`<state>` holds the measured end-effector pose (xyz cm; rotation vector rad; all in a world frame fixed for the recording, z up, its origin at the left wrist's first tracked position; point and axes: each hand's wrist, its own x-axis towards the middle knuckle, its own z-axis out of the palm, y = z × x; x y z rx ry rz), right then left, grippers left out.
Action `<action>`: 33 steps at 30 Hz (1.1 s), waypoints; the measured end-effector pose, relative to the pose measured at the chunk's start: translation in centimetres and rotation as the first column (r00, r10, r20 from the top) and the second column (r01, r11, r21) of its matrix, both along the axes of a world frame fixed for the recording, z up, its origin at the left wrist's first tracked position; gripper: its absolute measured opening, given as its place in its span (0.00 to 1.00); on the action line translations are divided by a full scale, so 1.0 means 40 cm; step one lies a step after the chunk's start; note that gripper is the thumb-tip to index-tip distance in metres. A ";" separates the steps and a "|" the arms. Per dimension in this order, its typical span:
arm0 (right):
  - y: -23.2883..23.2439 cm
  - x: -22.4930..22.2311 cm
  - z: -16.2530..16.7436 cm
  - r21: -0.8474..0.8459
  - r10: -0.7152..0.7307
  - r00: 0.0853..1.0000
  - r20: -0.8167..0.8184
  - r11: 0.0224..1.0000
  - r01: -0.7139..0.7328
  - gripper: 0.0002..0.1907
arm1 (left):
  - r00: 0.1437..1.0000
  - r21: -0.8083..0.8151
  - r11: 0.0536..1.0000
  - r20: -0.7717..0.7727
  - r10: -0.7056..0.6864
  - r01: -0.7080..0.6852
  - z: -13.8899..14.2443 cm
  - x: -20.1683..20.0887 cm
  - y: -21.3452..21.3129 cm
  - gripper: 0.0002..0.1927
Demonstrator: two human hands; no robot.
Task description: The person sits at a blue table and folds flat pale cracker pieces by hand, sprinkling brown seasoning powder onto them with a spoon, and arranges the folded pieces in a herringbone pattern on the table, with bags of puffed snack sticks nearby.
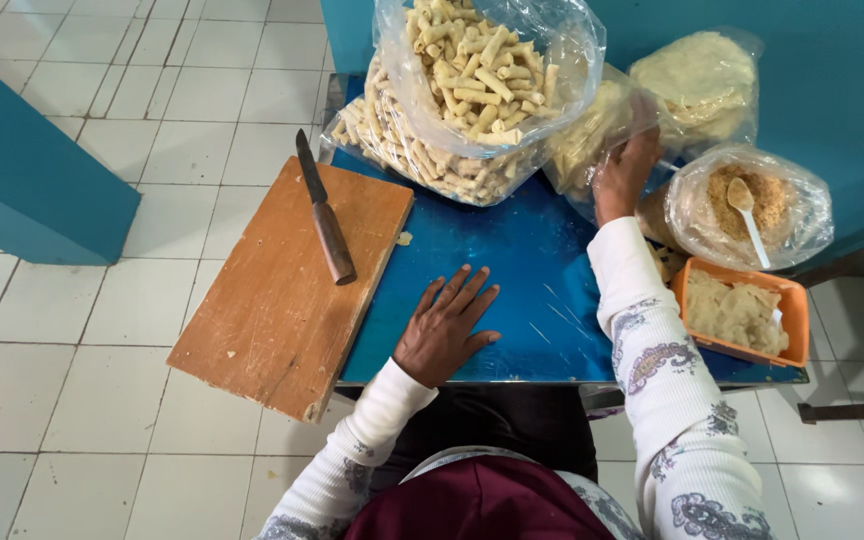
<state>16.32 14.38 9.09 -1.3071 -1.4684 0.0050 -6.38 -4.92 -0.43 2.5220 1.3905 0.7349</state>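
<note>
My left hand [447, 325] lies flat on the blue table [492, 260], fingers spread, holding nothing. My right hand [624, 172] reaches into a clear plastic bag [592, 135] of pale flat sheets at the back of the table; whether its fingers grip anything is hidden by the plastic. Left of my left hand lies a wooden cutting board [282, 290], overhanging the table's left edge. A knife [324, 210] with a brown handle rests on the board.
Large clear bags of small pale rolls [472, 90] stand at the back. A bag of round sheets [702, 80], a bag of brown crumbs with a white spoon [749, 210] and an orange tub of filling [742, 312] sit at the right. Teal walls, white tiled floor.
</note>
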 end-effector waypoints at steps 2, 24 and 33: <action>0.015 0.003 0.011 -0.177 -0.001 0.981 -0.194 0.984 -0.034 0.30 | 1.000 0.017 1.000 0.005 0.001 -0.001 0.000 0.001 0.001 0.33; -0.052 0.020 0.022 -0.009 -0.019 0.953 0.302 1.000 0.023 0.09 | 1.000 0.036 0.999 0.011 0.007 -0.007 0.003 0.004 -0.006 0.32; -0.055 0.015 -0.017 0.092 -0.088 0.975 0.204 0.993 0.070 0.11 | 1.000 0.049 0.999 0.003 0.001 -0.001 -0.008 0.001 -0.006 0.32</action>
